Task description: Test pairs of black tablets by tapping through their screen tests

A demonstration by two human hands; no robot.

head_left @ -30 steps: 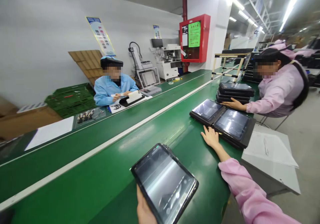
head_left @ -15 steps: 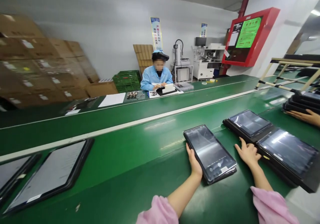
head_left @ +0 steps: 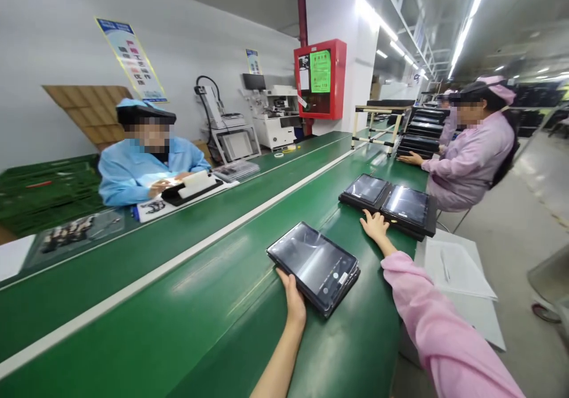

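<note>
My left hand (head_left: 293,300) grips the near left edge of a tablet (head_left: 313,264), with the fingers partly hidden below it. The tablet is dark and glossy, lies screen up over another dark layer, and carries a small white label at one corner. My right hand (head_left: 376,226) has its fingers spread against the near edge of two side-by-side stacks of dark tablets. On top are a left tablet (head_left: 367,188) and a right tablet (head_left: 406,203), both screen up. The right hand holds nothing that I can see.
A green conveyor bench (head_left: 213,327) runs away to the right, with a white strip (head_left: 213,250) along it. Across it sits a co-worker in blue (head_left: 151,166). Farther right, a co-worker in pink (head_left: 471,149) reaches to stacked tablets (head_left: 418,143). Papers (head_left: 457,267) lie beside the bench.
My view has swung right, bringing the pink-clad co-worker and papers into sight; the tablets at far left have left it. My left hand stays on its tablet, my right hand at the stacks.
</note>
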